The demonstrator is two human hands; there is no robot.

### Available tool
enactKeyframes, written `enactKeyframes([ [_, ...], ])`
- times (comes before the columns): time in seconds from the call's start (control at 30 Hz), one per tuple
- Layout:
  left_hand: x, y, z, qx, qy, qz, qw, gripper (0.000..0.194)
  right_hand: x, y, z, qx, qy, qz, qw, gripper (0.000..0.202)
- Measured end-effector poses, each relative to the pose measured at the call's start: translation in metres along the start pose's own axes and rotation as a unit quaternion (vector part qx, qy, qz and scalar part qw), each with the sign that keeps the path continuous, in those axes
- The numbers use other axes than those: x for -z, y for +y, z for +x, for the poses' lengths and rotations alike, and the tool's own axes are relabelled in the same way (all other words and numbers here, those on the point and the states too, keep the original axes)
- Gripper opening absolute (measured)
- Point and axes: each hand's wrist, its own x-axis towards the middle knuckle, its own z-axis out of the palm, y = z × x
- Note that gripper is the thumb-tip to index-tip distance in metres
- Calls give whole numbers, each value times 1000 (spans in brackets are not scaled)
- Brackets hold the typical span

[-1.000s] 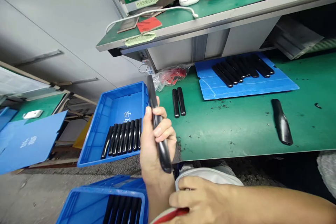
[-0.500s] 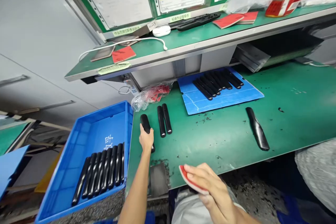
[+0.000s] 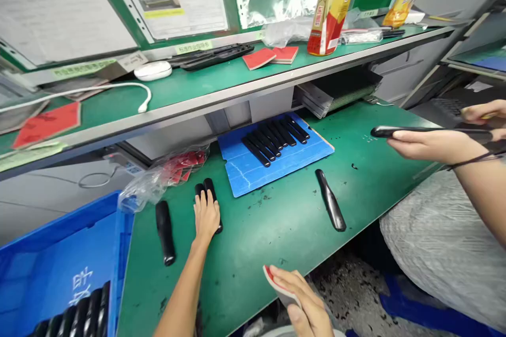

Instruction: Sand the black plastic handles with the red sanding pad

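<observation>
My left hand [image 3: 206, 217] lies over two black handles [image 3: 209, 185] placed side by side on the green table, its fingers on their upper part. A separate black handle [image 3: 165, 231] rests to the left of it. At the bottom centre, my right hand [image 3: 302, 295] holds a red-faced pad [image 3: 280, 284] between thumb and fingers, near the table's front edge. One glossy, curved black piece [image 3: 330, 200] lies alone further right. Several black handles [image 3: 272, 139] sit in a row on a blue sheet [image 3: 245, 179] at the back.
A blue bin [image 3: 47, 253] with several black pieces stands at the left. A plastic bag of red pieces [image 3: 174, 171] is behind the handles. At the right, another person's hands [image 3: 438, 146] hold a long black piece. A shelf [image 3: 190, 89] spans the back.
My left hand has let go of the leftmost black handle and moved right onto the pair. The view has turned right, bringing another person's hands into sight. My right hand still holds the pad.
</observation>
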Motion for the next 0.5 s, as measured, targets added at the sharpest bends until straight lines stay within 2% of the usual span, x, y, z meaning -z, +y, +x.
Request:
enactKeyframes([
  [0.1, 2, 26, 3, 1, 21, 5, 1000, 58, 48, -6, 25, -135, -25, 65, 988, 30],
  [0.17, 1, 58, 16, 3, 51, 1, 999, 58, 98, -6, 61, -178, -105, 126, 970, 29],
  [0.23, -9, 101, 39, -4, 66, -14, 998, 56, 157, 2, 108, -180, -138, 138, 964, 28],
  [0.33, -36, 176, 85, 3, 53, -41, 998, 53, 251, 22, 189, -191, -214, 136, 948, 21],
  [0.37, -45, 199, 101, 20, 45, -46, 998, 52, 281, 28, 213, -196, -242, 130, 941, 26],
  [0.4, -52, 218, 116, 44, 36, -49, 997, 51, 309, 32, 234, -200, -273, 125, 933, 57],
  [0.43, -57, 233, 129, 74, 27, -50, 996, 50, 333, 36, 250, -210, -307, 116, 921, 74],
  [0.5, -57, 251, 148, 139, 6, -52, 989, 47, 367, 40, 263, -224, -355, 98, 902, 88],
])
